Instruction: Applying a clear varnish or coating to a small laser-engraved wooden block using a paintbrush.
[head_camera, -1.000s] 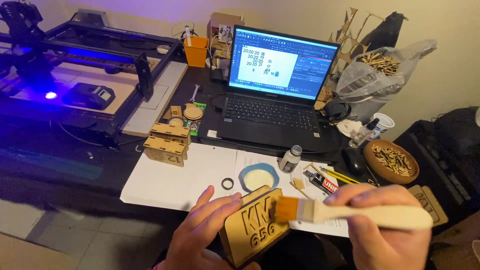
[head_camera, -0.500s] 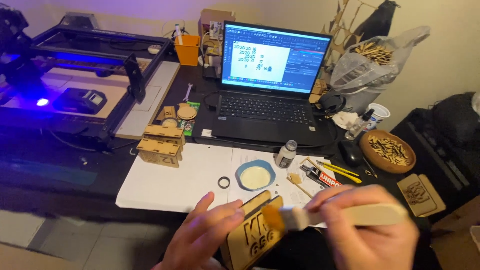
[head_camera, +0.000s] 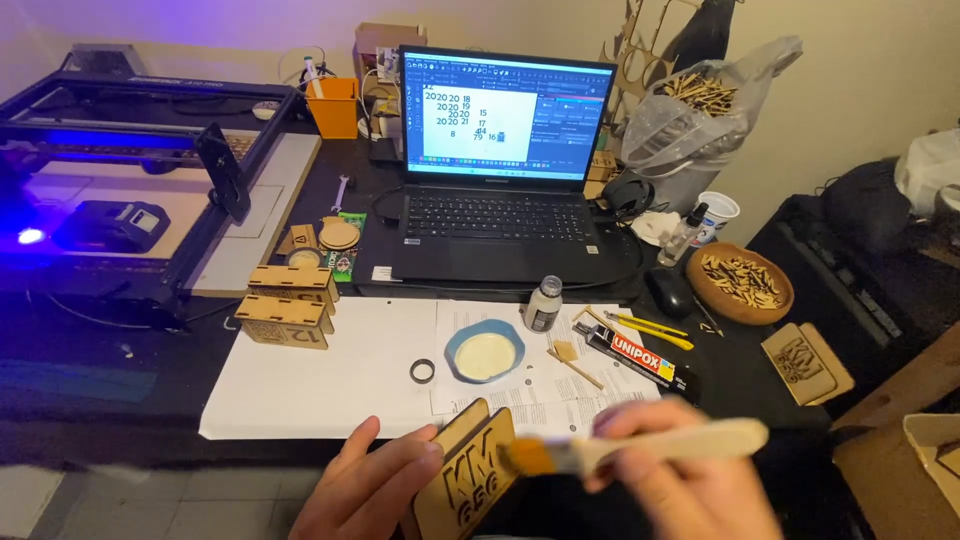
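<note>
Far left there's a laser engraver frame (head_camera: 150, 170) glowing blue, with an orange cup (head_camera: 333, 108) behind it. In front of that, small wooden boxes (head_camera: 285, 305) sit at the edge of the white paper sheets (head_camera: 330, 385). At the bottom, the left hand (head_camera: 365, 490) is wrapped around the left side of a wooden plaque (head_camera: 470, 480) with cut-out letters, holding it upright and tilted just above the near edge of the paper. Behind it, a little blue bowl (head_camera: 485, 352) of pale liquid and a small bottle (head_camera: 543, 304) stand in front of the open laptop (head_camera: 500, 170). The right hand (head_camera: 680, 485), blurry, is closed on a flat brush (head_camera: 640, 450) whose orange bristles touch the plaque's face. Further right: a glue tube (head_camera: 640, 358), then a wooden bowl (head_camera: 742, 283) of small clips.
</note>
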